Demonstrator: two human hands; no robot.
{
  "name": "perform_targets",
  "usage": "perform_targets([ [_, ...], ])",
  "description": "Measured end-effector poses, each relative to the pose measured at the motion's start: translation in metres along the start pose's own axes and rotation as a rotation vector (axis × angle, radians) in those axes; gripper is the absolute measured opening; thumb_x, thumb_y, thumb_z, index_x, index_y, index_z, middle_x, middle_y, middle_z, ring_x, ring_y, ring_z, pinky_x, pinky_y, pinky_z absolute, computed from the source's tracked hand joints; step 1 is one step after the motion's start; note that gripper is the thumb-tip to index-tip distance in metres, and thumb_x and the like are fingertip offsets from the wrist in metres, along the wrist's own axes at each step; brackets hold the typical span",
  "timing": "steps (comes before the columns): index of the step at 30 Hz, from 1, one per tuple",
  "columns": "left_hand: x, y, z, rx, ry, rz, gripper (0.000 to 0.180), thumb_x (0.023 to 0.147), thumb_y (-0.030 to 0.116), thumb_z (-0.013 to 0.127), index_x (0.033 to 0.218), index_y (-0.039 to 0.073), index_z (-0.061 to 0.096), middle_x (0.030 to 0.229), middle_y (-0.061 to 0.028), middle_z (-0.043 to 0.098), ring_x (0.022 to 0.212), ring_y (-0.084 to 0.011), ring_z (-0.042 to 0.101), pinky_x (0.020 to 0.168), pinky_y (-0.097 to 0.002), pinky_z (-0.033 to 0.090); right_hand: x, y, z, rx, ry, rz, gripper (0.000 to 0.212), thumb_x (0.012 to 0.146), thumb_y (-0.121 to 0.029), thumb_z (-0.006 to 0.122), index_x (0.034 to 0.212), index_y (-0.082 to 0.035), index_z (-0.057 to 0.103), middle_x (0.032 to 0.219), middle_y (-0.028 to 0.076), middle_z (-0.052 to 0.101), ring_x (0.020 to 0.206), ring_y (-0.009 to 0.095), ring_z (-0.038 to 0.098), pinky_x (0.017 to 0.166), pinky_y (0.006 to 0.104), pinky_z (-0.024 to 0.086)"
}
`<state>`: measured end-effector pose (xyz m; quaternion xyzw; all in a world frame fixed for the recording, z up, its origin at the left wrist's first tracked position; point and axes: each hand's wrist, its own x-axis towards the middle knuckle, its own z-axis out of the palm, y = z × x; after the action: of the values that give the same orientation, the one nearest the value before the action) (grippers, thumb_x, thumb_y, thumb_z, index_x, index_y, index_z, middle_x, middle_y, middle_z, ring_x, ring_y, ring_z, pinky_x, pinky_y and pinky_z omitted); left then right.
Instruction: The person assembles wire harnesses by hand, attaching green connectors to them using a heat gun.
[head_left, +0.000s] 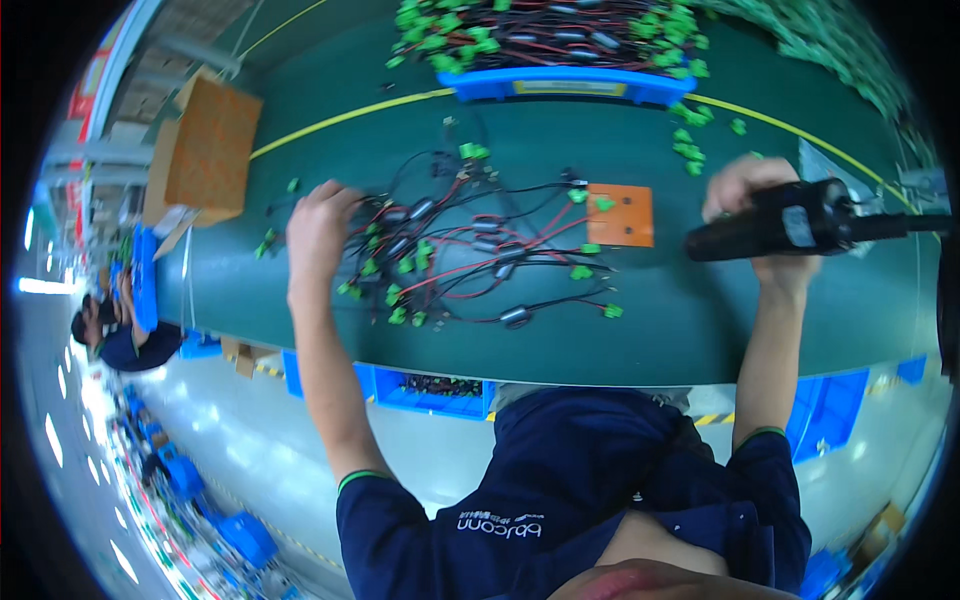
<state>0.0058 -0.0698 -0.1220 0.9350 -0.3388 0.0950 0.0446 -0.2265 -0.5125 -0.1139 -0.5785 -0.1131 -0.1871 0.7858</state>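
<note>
Dressed in a dark navy short-sleeved work shirt, loose and creased across the chest. Sleeves ending above the elbows, well back from the hands, each hemmed with a thin green band. Small pale lettering printed on the chest, on the left hand's (pixel 322 232) side. Forearms bare from the cuffs out to both hands, the right hand (pixel 757 205) included. No gloves, no watch, no rings visible on either.

One head-worn fisheye view only, looking steeply down from above onto the dark green worktop (pixel 700 330), close in; edges are bent toward the rim. Wearer's forearms enter from the lower edge.
</note>
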Motion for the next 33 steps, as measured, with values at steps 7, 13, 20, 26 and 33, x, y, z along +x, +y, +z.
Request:
perform_targets([
  [7, 0.016, 0.011, -0.022, -0.683, 0.600, -0.197, 0.014, 0.102, 0.003, 0.064, 0.112, -0.005, 0.070, 0.092, -0.0114, 0.073, 0.089, -0.0194, 0.071, 0.082, -0.0329, 0.055, -0.004, 0.034, -0.052, -1.412, -0.069, -0.148, 0.025, 0.095, -0.016, 0.073, 0.117, -0.006, 0.069, 0.108, 0.012, 0.066, 0.100, 0.030, 0.065, 0.088, 0.0398, 0.052],
  [13, 0.016, 0.096, -0.053, -0.793, 0.560, -0.015, 0.021, 0.102, -0.001, 0.060, 0.120, -0.001, 0.070, 0.088, -0.0062, 0.065, 0.070, -0.0096, 0.058, 0.062, -0.0236, 0.044, -0.018, 0.072, -0.083, -1.697, -0.042, -0.182, 0.028, 0.094, -0.019, 0.072, 0.120, -0.010, 0.065, 0.106, 0.012, 0.064, 0.100, 0.034, 0.063, 0.086, 0.0448, 0.050],
  [20, 0.033, 0.195, 0.001, -0.903, -0.064, 0.279, 0.009, 0.092, 0.003, 0.073, 0.100, -0.002, 0.074, 0.089, -0.0131, 0.068, 0.075, -0.0291, 0.067, 0.068, -0.0383, 0.053, -0.009, 0.066, -0.082, -1.372, 0.180, 0.092, 0.027, 0.096, -0.002, 0.069, 0.122, -0.007, 0.073, 0.104, 0.008, 0.074, 0.100, 0.023, 0.071, 0.090, 0.0379, 0.054],
  [26, 0.030, 0.210, 0.029, -0.841, -0.136, 0.321, 0.010, 0.094, 0.001, 0.068, 0.104, -0.004, 0.068, 0.108, -0.0170, 0.065, 0.094, -0.0398, 0.066, 0.079, -0.0465, 0.053, 0.020, 0.054, -0.020, -0.055, 0.346, 0.302, 0.026, 0.099, -0.010, 0.072, 0.123, -0.003, 0.070, 0.105, 0.009, 0.071, 0.095, 0.018, 0.070, 0.084, 0.0331, 0.058],
  [33, 0.027, 0.206, 0.031, -0.781, -0.164, 0.334, 0.009, 0.097, 0.005, 0.067, 0.102, -0.003, 0.065, 0.100, -0.0180, 0.067, 0.092, -0.0400, 0.067, 0.078, -0.0471, 0.052, 0.006, 0.060, -0.018, 0.140, 0.000, 0.426, 0.024, 0.095, -0.010, 0.077, 0.117, -0.003, 0.069, 0.099, 0.010, 0.067, 0.080, 0.016, 0.067, 0.068, 0.0315, 0.060],
])
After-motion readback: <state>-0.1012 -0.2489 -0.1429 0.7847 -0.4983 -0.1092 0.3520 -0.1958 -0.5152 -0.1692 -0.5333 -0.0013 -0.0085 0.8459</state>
